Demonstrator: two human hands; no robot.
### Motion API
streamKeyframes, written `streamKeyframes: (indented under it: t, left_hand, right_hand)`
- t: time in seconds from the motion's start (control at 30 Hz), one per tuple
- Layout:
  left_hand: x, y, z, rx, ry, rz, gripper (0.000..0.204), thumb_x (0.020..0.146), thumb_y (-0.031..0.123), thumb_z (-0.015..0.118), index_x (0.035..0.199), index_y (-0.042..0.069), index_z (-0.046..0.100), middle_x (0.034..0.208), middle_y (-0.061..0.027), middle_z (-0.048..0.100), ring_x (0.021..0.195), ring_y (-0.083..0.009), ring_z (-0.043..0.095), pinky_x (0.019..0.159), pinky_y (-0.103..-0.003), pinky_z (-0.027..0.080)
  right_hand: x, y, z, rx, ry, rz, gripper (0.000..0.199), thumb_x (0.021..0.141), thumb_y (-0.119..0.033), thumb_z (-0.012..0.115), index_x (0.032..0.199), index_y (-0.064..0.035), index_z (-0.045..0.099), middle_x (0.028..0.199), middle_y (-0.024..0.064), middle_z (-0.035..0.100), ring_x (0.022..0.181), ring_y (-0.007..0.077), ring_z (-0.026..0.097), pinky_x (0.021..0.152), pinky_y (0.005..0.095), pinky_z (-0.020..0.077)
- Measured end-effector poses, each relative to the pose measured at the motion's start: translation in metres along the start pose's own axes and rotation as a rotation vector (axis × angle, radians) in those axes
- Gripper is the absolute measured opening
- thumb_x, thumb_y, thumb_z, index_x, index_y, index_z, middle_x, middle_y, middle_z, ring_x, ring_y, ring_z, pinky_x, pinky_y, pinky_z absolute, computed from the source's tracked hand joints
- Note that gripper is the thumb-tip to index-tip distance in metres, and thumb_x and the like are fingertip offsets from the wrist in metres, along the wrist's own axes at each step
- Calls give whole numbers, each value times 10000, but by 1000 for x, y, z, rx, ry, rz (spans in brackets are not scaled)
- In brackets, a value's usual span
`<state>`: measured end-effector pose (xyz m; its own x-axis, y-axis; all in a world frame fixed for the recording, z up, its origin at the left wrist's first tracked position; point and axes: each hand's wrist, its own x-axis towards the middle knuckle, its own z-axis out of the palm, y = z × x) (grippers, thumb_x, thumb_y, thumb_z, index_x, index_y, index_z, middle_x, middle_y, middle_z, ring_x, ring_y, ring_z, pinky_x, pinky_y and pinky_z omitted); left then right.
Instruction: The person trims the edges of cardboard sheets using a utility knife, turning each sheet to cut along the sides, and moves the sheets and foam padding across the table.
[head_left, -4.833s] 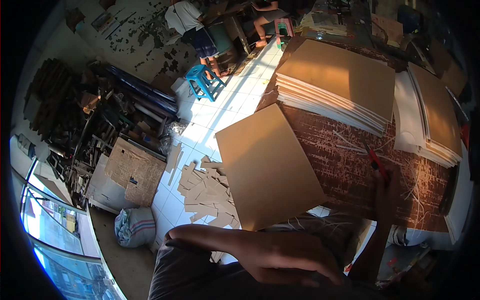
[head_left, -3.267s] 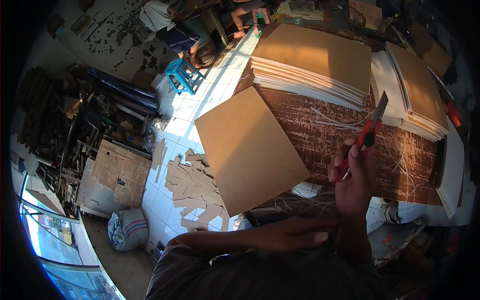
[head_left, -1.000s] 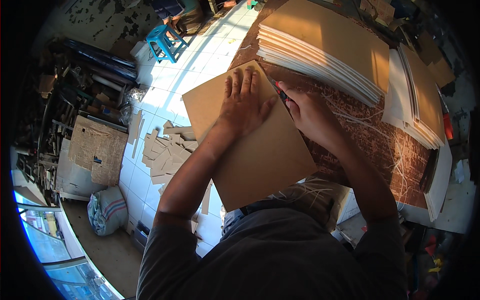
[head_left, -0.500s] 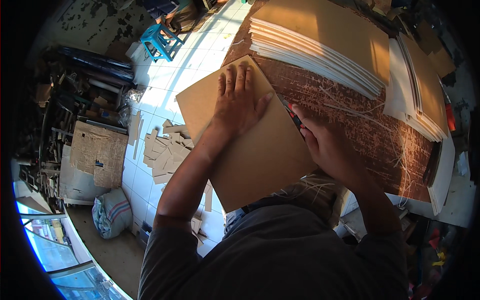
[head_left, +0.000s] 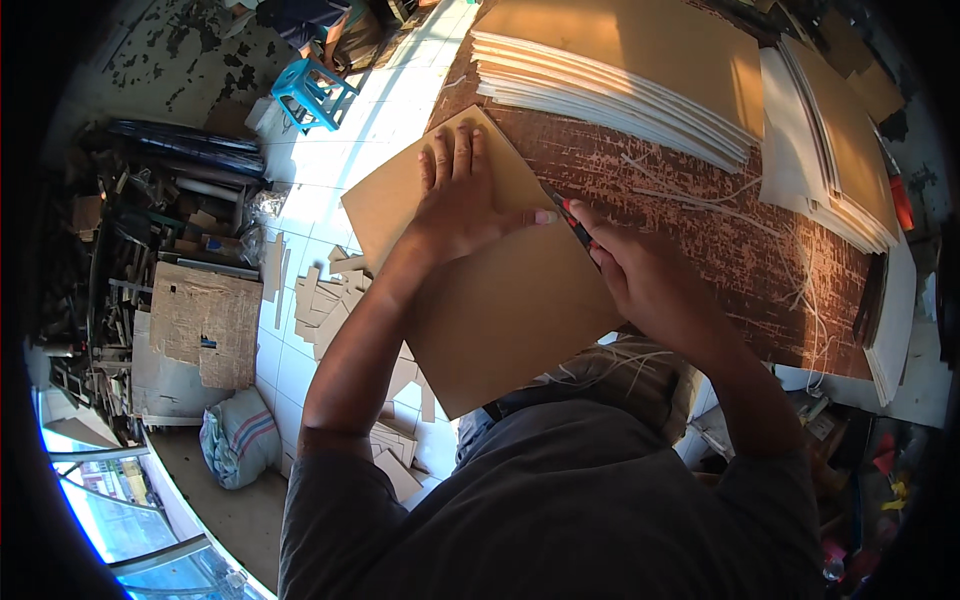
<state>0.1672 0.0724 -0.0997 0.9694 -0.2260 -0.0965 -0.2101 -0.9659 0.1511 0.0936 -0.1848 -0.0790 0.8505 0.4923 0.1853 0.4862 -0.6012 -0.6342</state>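
Observation:
A tan rectangular board lies at a slant in front of me, its right edge over the worn brown tabletop and its near corner by my waist. My left hand presses flat on the board's upper part, fingers stretched out and thumb reaching to its right edge. In my right hand is a red and black utility knife, gripped with its front end at that same edge. My fingers cover most of its handle, and the blade is hard to make out.
Stacked tan-topped boards lie at the table's far side, and more boards at the right. Thin pale strips are strewn on the tabletop. Board offcuts litter the tiled floor at left. A blue stool stands near another person.
My left thumb has swung out to the board's right edge. The knife and right hand sit slightly further up along that edge. The whole view has shifted a little.

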Motion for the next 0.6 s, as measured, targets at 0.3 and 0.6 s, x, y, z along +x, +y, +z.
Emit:
streamKeyframes:
  t: [0.3,0.6]
  left_hand:
    - [1,0,0,7,2,0,1488,765,908,640,1630,-142,37,1715,-367,47,1587,-551,-72,1299,-595,10]
    - [-4,2,4,-11,53,-4,1458,782,890,637,1625,-155,66,1725,-339,77,1609,-501,-51,1304,-592,10]
  right_hand:
    - [-29,-19,-17,49,-70,127,493,1046,-82,560,1536,-60,512,1105,259,712,996,432,708,874,516,554]
    - [-54,-17,-19,-9,-78,97,589,1023,-67,588,1592,-92,438,1171,221,725,995,405,724,867,504,569]
